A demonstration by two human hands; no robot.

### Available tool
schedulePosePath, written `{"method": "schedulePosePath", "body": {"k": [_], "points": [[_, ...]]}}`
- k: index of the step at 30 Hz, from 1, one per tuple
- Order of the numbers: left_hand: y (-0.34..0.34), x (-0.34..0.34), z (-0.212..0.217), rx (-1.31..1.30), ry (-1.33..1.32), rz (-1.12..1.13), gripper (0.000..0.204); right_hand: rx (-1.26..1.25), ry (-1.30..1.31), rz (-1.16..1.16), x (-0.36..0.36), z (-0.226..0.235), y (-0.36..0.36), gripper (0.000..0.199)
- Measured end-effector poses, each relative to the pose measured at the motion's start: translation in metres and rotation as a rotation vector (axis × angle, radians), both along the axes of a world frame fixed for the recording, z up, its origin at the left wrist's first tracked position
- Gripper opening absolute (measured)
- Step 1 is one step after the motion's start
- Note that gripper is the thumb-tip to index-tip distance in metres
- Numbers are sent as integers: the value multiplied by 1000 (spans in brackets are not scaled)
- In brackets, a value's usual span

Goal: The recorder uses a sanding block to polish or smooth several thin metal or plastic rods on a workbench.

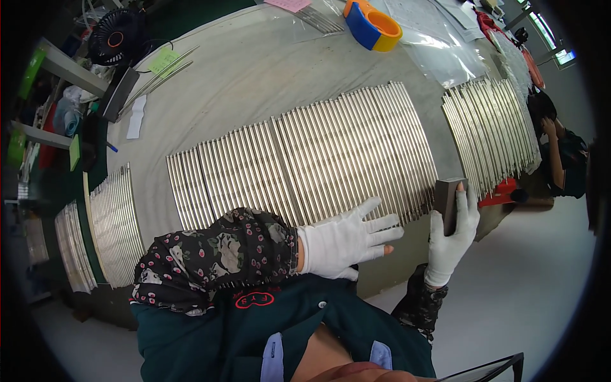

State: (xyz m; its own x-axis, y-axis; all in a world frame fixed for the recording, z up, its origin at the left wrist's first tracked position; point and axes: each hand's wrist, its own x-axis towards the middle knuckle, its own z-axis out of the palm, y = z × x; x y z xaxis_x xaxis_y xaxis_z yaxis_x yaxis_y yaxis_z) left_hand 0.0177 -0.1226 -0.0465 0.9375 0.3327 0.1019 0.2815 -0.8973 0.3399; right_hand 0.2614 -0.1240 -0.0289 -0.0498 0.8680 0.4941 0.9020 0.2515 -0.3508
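A wide row of thin shiny metal rods (344, 137) lies side by side on the grey table in front of me. My left hand (347, 242), in a white glove with one bare fingertip, stretches flat with fingers spread over the near ends of the rods. At the right end of that row, my right hand (453, 235), also white-gloved, grips a dark grey rectangular block (447, 200). The block stands beside the last rods; whether it touches them I cannot tell.
More rods lie in a bundle (490, 134) at the right and another (116, 223) at the left. Behind are a blue, orange and yellow ring-shaped tape dispenser (372, 25), plastic bags (439, 48) and a white paper slip (136, 117). Another person (563, 153) sits at far right.
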Motion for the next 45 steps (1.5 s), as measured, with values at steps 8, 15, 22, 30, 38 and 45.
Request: {"method": "schedulePosePath", "body": {"k": [8,15,22,30,38,45], "points": [[-12,-3,13,-68,34,-100,73,-23,17,-18,-4,4,0,72],[-4,-11,19,-63,26,-123,72,-10,13,-16,-7,9,8,72],[54,-17,21,55,-44,102,72,-3,10,-17,-4,9,19,71],[84,-26,7,49,-82,195,73,-6,-15,-27,3,3,34,72],[89,-25,11,11,-46,178,76,-36,8,-26,11,3,47,71],[123,15,13,55,-52,139,75,-33,79,-52,31,0,56,67]]}}
